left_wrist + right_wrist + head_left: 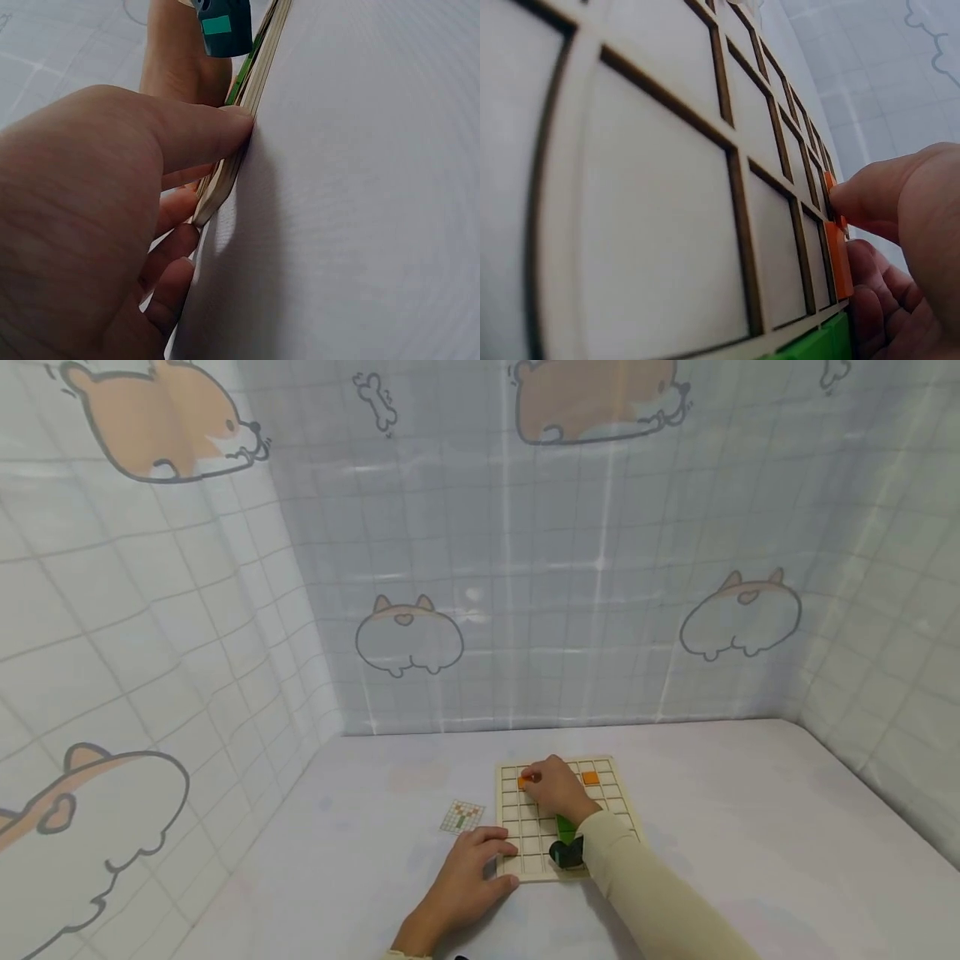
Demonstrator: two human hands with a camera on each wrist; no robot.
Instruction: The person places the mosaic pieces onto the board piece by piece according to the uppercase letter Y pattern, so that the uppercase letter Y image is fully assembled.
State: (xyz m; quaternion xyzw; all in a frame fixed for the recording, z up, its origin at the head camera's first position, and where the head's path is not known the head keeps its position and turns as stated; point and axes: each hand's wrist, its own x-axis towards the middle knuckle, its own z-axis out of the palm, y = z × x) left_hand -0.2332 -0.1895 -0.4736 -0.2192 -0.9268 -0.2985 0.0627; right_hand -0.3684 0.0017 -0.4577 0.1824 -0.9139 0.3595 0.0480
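Note:
A pale wooden grid board point(530, 842) lies on the table. My right hand point(557, 789) reaches over it and pinches an orange square tile point(829, 180) at the far left cells. Another orange tile point(838, 259) sits in the board close to those fingers. Farther right in the far rows is a separate orange tile point(591, 777). Green tiles point(566, 829) show partly under my right forearm, which hides the cells around them. My left hand point(468, 878) holds the board's near left corner, thumb point(217, 131) against the front edge and fingers at the left edge.
A small pattern card point(462, 817) with orange and green squares lies left of the board. The white table point(712, 793) extends around both. Grid-patterned curtains point(570, 527) with cartoon dogs enclose the back and sides. A dark wrist device point(566, 853) overhangs the board.

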